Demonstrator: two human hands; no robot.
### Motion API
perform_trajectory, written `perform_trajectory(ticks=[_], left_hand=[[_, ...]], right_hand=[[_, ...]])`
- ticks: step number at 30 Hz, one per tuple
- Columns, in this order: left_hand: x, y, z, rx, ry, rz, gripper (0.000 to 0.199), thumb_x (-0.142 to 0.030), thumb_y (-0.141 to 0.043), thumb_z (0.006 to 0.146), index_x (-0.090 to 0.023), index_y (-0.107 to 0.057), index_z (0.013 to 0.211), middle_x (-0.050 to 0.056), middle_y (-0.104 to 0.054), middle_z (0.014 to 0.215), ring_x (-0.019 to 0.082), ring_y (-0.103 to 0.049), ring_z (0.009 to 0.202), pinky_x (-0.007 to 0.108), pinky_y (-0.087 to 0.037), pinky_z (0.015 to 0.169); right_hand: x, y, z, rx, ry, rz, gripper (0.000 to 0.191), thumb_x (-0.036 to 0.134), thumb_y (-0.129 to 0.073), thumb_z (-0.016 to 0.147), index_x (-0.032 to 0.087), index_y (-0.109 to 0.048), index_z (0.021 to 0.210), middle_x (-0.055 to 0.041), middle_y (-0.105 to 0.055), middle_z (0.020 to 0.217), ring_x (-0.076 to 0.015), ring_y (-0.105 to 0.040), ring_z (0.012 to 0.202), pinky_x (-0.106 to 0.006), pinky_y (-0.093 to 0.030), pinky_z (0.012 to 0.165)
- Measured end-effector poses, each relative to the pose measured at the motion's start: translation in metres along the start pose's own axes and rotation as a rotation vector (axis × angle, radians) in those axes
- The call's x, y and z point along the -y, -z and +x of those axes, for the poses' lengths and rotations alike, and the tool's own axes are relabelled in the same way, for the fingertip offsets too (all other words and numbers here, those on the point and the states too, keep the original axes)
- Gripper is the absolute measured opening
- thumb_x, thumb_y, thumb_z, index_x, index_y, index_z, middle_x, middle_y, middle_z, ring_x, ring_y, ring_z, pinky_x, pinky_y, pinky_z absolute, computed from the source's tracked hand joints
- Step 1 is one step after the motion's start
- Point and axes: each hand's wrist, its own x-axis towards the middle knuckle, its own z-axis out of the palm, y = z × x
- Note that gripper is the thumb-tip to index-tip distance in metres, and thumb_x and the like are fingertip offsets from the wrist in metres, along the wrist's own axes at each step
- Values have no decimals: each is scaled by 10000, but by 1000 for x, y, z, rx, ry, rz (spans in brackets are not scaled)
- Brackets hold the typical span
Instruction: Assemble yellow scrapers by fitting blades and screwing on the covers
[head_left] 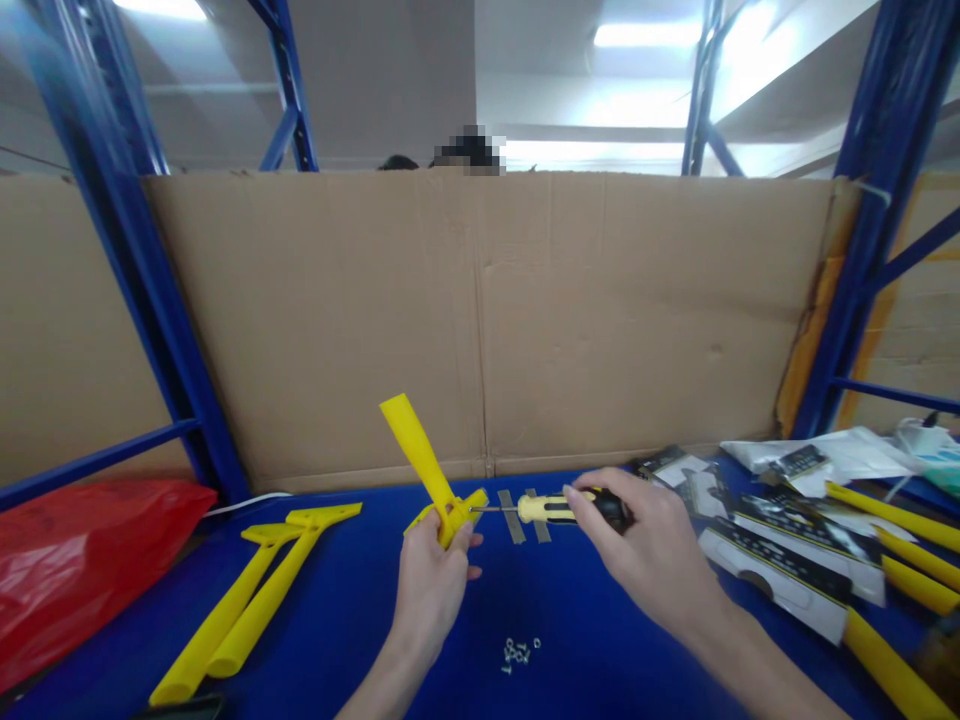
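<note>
My left hand (pixel 439 565) is closed around the head of a yellow plastic tool with a tube-like handle (pixel 417 445), which slants up and to the left. In my right hand (pixel 649 545) is a screwdriver (pixel 546 509) with a cream and black handle, held level. Its thin shaft points left and the tip meets the yellow head; whether a screw sits there is too small to tell. Below and between my hands, several small metal nuts and screws (pixel 517 653) lie on the blue tabletop (pixel 585 660).
Two similar yellow tools (pixel 274 590) lie at left beside a red plastic bag (pixel 97 570). At right are black-and-white cardboard sleeves (pixel 780 575) and more yellow handles (pixel 892 660). Tape strips (pixel 511 518) stick to the table. A cardboard wall (pixel 480 320) between blue posts (pixel 847 240) closes the back.
</note>
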Motion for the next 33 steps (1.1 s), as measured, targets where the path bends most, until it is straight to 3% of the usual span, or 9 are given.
perform_trajectory(ticks=[3, 6, 11, 15, 17, 21, 25, 30, 33], left_hand=[[-1, 2, 0, -6, 5, -8, 153, -52, -572, 774, -72, -608, 921, 133, -669, 949, 190, -678, 726, 220, -536, 405], [-2, 3, 2, -10, 18, -16, 149, -52, -566, 778, -72, -608, 920, 130, -675, 943, 189, -679, 729, 221, -541, 414], [-1, 2, 2, 12, -7, 23, 143, -66, -572, 778, -74, -616, 915, 129, -673, 940, 191, -677, 732, 221, -542, 410], [2, 2, 3, 14, 9, 28, 155, -55, -566, 775, -78, -617, 920, 129, -670, 954, 185, -675, 718, 223, -541, 408], [2, 3, 3, 17, 7, 23, 165, -56, -566, 776, -77, -615, 932, 127, -672, 949, 186, -674, 720, 226, -542, 409], [2, 4, 3, 16, -11, 37, 162, -69, -572, 775, -79, -616, 931, 128, -672, 955, 194, -674, 734, 234, -544, 412], [0, 4, 2, 16, -14, 51, 146, -75, -566, 781, -85, -613, 919, 118, -674, 933, 195, -675, 740, 233, -547, 422], [1, 3, 2, 24, -11, 81, 153, -73, -566, 782, -82, -614, 927, 127, -671, 961, 192, -673, 742, 226, -547, 418], [1, 4, 4, 12, -7, 78, 156, -60, -552, 786, -88, -614, 926, 118, -672, 944, 186, -672, 737, 218, -546, 420]], right_hand=[[0, -2, -3, 45, -101, -31, 333, 426, -419, 889, 183, -618, 1001, -67, -683, 768, -233, -646, 685, -365, -490, 651], [2, -2, -8, 86, -7, 75, 490, 322, -485, 837, 188, -385, 1298, -103, -634, 1054, -193, -638, 739, -320, -509, 628], [2, -1, -6, 40, 14, 58, 253, 347, -394, 914, 191, -583, 975, -54, -660, 771, -189, -627, 673, -293, -473, 604], [2, -3, -5, 61, -46, 75, 414, 386, -397, 912, 174, -428, 1267, -95, -664, 957, -177, -618, 638, -313, -479, 596], [1, -2, -5, 84, -7, 91, 409, 367, -434, 893, 189, -420, 1262, -106, -633, 1053, -169, -614, 663, -311, -482, 609], [-1, 1, -5, 129, -93, 46, 353, 396, -307, 943, 194, -526, 1131, -46, -645, 762, -192, -607, 648, -309, -464, 573], [-4, 1, -4, 90, -42, 146, 475, 354, -433, 894, 212, -331, 1336, -98, -612, 1094, -163, -618, 679, -296, -487, 584], [-2, 0, -3, 64, -108, 35, 334, 420, -399, 909, 189, -566, 1083, -31, -641, 675, -200, -613, 606, -311, -468, 578], [-2, 0, -5, 101, -83, 76, 467, 399, -410, 905, 191, -382, 1322, -94, -660, 996, -183, -626, 670, -321, -492, 614]])
